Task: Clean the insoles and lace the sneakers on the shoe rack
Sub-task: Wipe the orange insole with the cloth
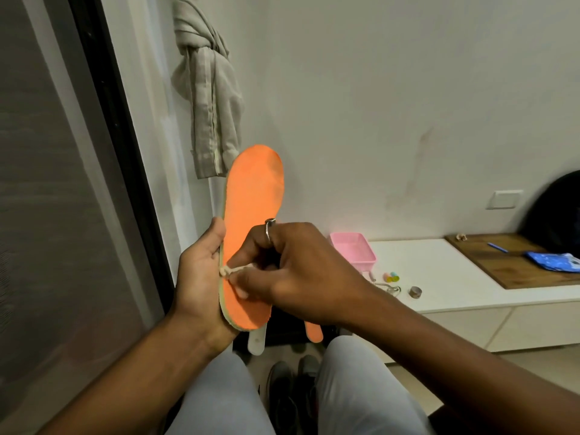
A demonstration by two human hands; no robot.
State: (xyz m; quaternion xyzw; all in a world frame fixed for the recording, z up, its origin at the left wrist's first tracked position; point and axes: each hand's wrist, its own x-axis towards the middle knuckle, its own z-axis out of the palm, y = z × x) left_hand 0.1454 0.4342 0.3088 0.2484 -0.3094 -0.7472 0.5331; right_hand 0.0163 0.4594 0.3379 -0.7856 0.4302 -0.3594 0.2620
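An orange insole (252, 196) with a pale green underside stands upright in front of me. My left hand (201, 277) grips its lower left edge. My right hand (295, 271), with a ring on one finger, presses a small whitish wad (226, 271) against the insole's lower left part. A second orange insole (314, 332) and a white handle-like piece (256, 340) stick out below my hands. Dark sneakers (292, 390) sit on the floor between my knees; their laces are hidden from me.
A low white cabinet (455, 277) stands at the right with a pink basket (353, 251), small trinkets, a wooden board (508, 262), a blue pen and a blue packet. A grey cloth (210, 98) hangs beside a dark-framed sliding door at the left.
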